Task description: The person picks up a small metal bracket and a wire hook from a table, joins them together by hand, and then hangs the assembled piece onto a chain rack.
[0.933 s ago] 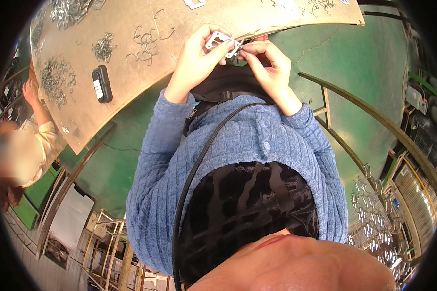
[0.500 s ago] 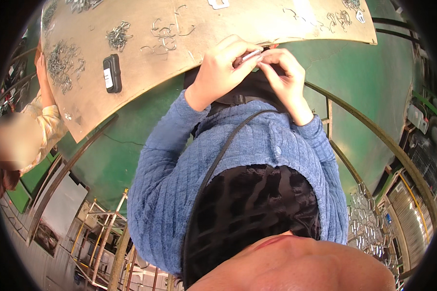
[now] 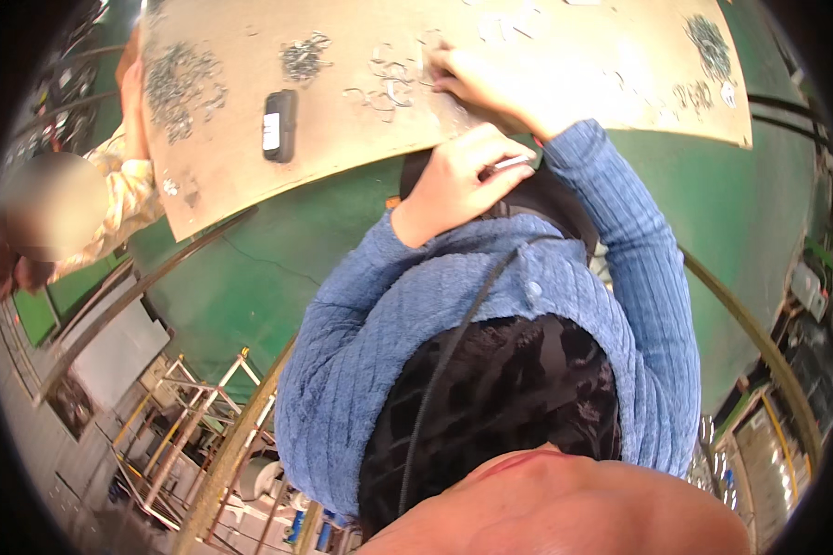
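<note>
Two bare hands are in play at this tan, smooth-topped counter (image 3: 231, 180), and they're well split in their duties. Closed up, the left hand (image 3: 461, 182) is just off the counter's near edge, thumb and curled fingers pinching a flat, silvery metal-looking piece (image 3: 511, 164); only its narrow bright side shows. Out over the counter goes the right hand (image 3: 465, 81), fingers bent and partly gathered, right beside a scatter of loose, grey bent-wire hooks (image 3: 391, 89). Does it have one? Its fingertips are blurred, so I can't tell.

Plenty to watch here! Those hooks lie across one another, so a careless pinch could snag two or three and bring up a tangle. The left hand's piece looks to be beyond the counter's support; should that thumb slacken while attention is on the hooks, it could drop toward the green floor (image 3: 268, 250). And that fuzzy, blue ribbed sleeve (image 3: 620, 208) might catch a wire end if the forearm sweeps low.

Safer ground further left: a tight grey wire clump (image 3: 304, 59) and a black oblong case with a white label (image 3: 281, 128), both clear of either hand.
</note>
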`<control>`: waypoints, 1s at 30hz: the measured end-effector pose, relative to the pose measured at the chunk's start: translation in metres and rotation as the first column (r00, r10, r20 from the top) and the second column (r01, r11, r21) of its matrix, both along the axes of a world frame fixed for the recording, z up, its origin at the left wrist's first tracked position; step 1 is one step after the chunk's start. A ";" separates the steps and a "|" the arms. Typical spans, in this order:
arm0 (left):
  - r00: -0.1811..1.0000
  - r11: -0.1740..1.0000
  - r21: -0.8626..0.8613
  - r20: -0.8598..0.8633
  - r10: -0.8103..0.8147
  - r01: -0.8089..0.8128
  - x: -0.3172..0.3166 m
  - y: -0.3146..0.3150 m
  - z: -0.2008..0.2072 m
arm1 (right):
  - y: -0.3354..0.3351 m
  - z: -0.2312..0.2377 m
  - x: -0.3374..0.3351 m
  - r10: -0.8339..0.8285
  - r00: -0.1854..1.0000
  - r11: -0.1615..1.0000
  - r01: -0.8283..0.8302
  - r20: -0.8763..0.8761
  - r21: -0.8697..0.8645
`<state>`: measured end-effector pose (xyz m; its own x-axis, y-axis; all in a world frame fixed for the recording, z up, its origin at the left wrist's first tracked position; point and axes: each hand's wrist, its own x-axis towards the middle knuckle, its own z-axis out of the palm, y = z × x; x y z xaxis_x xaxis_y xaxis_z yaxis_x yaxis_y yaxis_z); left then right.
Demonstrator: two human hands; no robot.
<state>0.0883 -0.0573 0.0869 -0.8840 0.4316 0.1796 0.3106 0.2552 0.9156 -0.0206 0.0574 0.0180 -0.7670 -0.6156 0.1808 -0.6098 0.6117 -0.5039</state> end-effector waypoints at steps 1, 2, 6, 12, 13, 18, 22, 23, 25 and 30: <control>1.000 1.000 0.030 -0.007 -0.002 0.002 0.000 0.000 -0.001 | -0.002 -0.006 0.002 -0.001 0.999 1.000 0.002 -0.055 0.016; 1.000 0.998 0.060 -0.014 -0.004 0.005 0.000 0.000 -0.003 | -0.001 -0.010 0.003 -0.002 0.994 1.000 0.005 -0.109 0.031; 0.994 0.995 0.037 0.063 -0.094 0.091 -0.004 -0.001 -0.001 | 0.014 0.021 0.026 -0.119 0.976 0.986 0.138 -0.180 0.097; 0.991 0.994 0.072 0.092 -0.093 0.086 -0.008 0.008 -0.004 | 0.062 0.003 0.036 -0.384 0.917 0.854 0.397 0.107 -0.337; 0.995 0.996 0.058 0.069 -0.077 0.073 -0.007 0.009 -0.006 | 0.069 0.017 0.046 -0.400 0.798 0.731 0.575 0.451 -0.369; 0.957 0.998 0.065 0.291 -0.020 0.001 -0.015 0.017 -0.003 | 0.099 0.062 0.086 -0.152 0.754 0.354 0.645 0.639 -0.677; 0.993 0.987 0.155 0.117 0.026 -0.044 -0.023 0.029 -0.018 | 0.085 0.083 0.113 -0.058 0.799 0.386 0.570 0.598 -0.725; 0.996 0.995 0.098 0.085 0.004 -0.013 -0.022 0.030 -0.017 | 0.086 0.076 0.115 -0.099 0.806 0.455 0.559 0.584 -0.694; 0.998 0.999 0.020 0.053 -0.026 0.025 -0.025 0.034 -0.014 | 0.086 0.062 0.117 -0.212 0.804 0.488 0.579 0.555 -0.653; 0.992 0.992 -0.090 0.103 -0.075 0.084 -0.025 0.037 -0.003 | 0.087 0.053 0.119 -0.274 0.764 0.447 0.639 0.584 -0.626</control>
<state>0.0633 -0.0201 0.0844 -0.8578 0.5118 0.0485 0.2424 0.3196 0.9160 0.0986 0.1439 0.0710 -0.9956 0.0887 0.0305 -0.0295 0.0118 -0.9995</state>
